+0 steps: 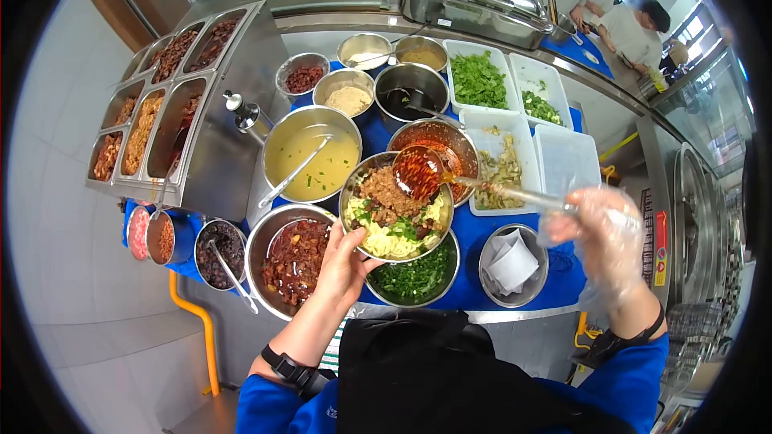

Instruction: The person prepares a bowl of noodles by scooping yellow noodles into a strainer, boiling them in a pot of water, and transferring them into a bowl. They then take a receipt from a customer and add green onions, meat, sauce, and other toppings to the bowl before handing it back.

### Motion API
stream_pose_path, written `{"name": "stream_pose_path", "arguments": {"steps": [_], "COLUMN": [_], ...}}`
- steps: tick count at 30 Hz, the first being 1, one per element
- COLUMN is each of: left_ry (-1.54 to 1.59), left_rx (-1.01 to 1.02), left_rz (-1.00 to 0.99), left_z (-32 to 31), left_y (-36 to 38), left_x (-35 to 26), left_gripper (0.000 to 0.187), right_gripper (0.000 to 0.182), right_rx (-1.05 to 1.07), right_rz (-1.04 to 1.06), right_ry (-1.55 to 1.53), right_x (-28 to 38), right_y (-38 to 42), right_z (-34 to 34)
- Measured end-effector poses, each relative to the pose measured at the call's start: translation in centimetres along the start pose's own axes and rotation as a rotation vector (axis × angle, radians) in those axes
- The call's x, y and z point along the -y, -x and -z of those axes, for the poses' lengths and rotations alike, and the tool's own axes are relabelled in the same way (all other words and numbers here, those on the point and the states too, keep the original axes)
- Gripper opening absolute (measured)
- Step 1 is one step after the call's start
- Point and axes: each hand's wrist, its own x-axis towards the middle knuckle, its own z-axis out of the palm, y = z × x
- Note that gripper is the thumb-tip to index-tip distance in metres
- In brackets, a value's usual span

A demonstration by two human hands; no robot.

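Note:
My left hand [344, 264], bare, grips the lower left rim of a metal bowl [351, 221]. Yellow noodles [386, 243], chopped greens and brown minced meat [394, 193] fill this bowl. In my right hand [603, 225], under a clear plastic glove, is the long handle of a ladle [515, 193]. Its round head, full of red chili oil [419, 173], hangs over the upper right part of the held bowl. Just behind is a pot of red chili sauce [457, 151], partly hidden by the ladle and bowl.
Around the held bowl stand a pot of yellow broth [310, 153], chopped green herbs [410, 277] and stewed meat [297, 261]. Plastic tubs of lettuce [480, 80] and pickled vegetables [503, 157] are right. A steel topping rack [217, 128] rises left. Other people [635, 32] work beyond the counter.

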Motion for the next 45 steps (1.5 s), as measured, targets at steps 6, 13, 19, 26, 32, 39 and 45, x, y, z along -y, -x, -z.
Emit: {"name": "stream_pose_path", "arguments": {"steps": [6,13,19,26,32,39,45], "left_ry": [0.017,0.028,0.03,0.012,0.043,0.057,0.084], "left_rx": [0.04,0.069,0.056,0.042,0.052,0.006,-0.025], "left_rz": [-0.009,-0.023,-0.031,-0.044,-0.046,-0.029,-0.045], "left_z": [-1.0,-0.7,-0.5,-0.4,-0.2,1.0,2.2], "left_y": [0.0,-0.5,-0.8,-1.0,-1.0,-1.0,-0.5], "left_x": [-0.3,-0.2,-0.3,-0.7,-1.0,-1.0,-1.5], "left_gripper": [0.056,0.057,0.057,0.056,0.056,0.057,0.059], "right_gripper": [0.018,0.024,0.019,0.013,0.024,0.021,0.023], "right_rx": [0.366,-0.027,0.202,0.309,-0.05,-0.219,-0.036], "right_rz": [0.509,0.08,0.344,0.448,-0.132,-0.164,-0.088], "right_ry": [0.474,-0.004,0.221,0.418,-0.299,-0.402,-0.01], "right_x": [1.0,-0.2,0.0,0.4,-1.3,-4.3,-10.0], "right_y": [1.4,0.9,0.7,1.4,-1.5,-5.3,-9.2], "right_z": [0.5,0.0,0.1,-0.2,0.4,2.4,0.9]}}
